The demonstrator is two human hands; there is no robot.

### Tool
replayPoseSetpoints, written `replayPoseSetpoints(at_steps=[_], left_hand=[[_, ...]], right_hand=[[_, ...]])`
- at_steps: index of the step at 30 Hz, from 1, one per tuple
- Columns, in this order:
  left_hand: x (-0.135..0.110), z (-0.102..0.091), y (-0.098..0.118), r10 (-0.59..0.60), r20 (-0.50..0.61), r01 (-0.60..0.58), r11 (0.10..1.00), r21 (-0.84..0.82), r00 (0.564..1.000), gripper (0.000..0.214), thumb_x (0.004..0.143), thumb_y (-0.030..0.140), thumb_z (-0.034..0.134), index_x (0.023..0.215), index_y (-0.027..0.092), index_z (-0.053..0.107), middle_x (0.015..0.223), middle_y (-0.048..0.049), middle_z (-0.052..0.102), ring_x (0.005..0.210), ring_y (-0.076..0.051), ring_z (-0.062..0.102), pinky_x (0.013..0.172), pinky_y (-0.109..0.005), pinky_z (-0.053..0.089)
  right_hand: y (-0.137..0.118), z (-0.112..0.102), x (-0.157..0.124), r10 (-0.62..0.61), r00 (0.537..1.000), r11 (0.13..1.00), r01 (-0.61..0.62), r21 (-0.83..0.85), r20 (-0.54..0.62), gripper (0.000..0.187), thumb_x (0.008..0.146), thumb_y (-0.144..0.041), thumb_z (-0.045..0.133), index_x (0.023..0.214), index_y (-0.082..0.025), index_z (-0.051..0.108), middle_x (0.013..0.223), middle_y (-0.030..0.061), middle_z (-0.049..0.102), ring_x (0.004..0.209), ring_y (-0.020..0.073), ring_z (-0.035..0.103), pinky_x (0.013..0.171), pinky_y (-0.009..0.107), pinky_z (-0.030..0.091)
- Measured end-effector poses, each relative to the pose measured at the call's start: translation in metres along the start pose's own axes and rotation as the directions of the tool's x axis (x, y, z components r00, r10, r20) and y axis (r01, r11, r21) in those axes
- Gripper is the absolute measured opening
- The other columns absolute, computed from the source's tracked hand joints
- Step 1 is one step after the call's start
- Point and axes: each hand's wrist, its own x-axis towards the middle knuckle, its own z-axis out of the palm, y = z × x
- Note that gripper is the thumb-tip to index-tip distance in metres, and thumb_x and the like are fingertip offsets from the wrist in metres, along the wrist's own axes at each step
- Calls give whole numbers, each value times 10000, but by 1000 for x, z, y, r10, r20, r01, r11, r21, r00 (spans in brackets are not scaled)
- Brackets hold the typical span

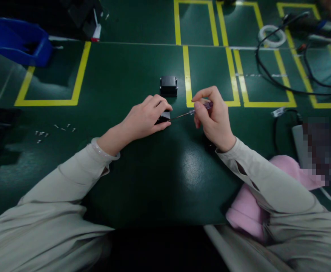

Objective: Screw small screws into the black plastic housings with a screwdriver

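Observation:
My left hand lies on the green table, its fingers curled over a small black part and pressing it down. My right hand pinches a small screwdriver with a purple see-through handle. Its thin metal shaft points left, and the tip touches the black part at my left fingertips. A second black box-shaped part stands just beyond my left hand, apart from it.
Several small screws lie scattered at the left. A blue bin sits at the far left, black cables and a white tape roll at the far right. Yellow tape lines mark the table. A pink cloth lies under my right forearm.

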Motion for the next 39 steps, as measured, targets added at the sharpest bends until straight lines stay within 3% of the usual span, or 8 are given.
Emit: replayPoseSetpoints(at_steps=[4, 11, 16, 24, 39], left_hand=[[0, -1, 1, -5, 10, 5, 1000, 3, 1000, 366, 951, 353, 603, 1261, 168, 545, 1279, -131, 577, 1150, -291, 563, 905, -438, 549], [0, 0, 0, 4, 17, -4, 1000, 2, 1000, 367, 963, 359, 583, 1271, 165, 534, 1289, -132, 574, 1171, -287, 558, 973, -462, 528], [0, -1, 0, 4, 14, -4, 1000, -2, 1000, 364, 962, 360, 579, 1265, 162, 542, 1283, -138, 581, 1163, -290, 562, 963, -460, 532], [0, -1, 0, 2, 10, -2, 1000, -20, 1000, 369, 956, 358, 583, 1269, 165, 548, 1289, -145, 578, 1162, -302, 560, 934, -467, 540], [0, -1, 1, 1, 10, -1, 1000, 13, 1000, 367, 960, 365, 582, 1269, 168, 548, 1289, -140, 588, 1158, -292, 564, 886, -419, 547]], right_hand=[[-1, 0, 0, 21, 1000, 999, -20, -37, 9, 258, 1027, -477, 493, 923, -242, 515, 568, -96, 449, 410, 47, 424, 433, 250, 343], [0, -1, 0, 6, 1000, 1000, -6, -7, 14, 222, 1019, -468, 512, 1002, -246, 508, 653, -83, 501, 448, 54, 462, 461, 258, 381], [1, -2, 0, 44, 998, 998, -42, -50, 36, 250, 1023, -491, 488, 945, -256, 520, 596, -79, 463, 436, 69, 434, 450, 258, 380], [2, -2, 0, 39, 999, 999, -38, -28, 31, 286, 1004, -539, 497, 991, -255, 528, 682, -61, 533, 469, 70, 465, 482, 267, 431], [0, -1, 0, 44, 999, 999, -44, -4, 28, 259, 1012, -510, 500, 943, -261, 519, 568, -89, 469, 418, 68, 442, 430, 257, 370]])
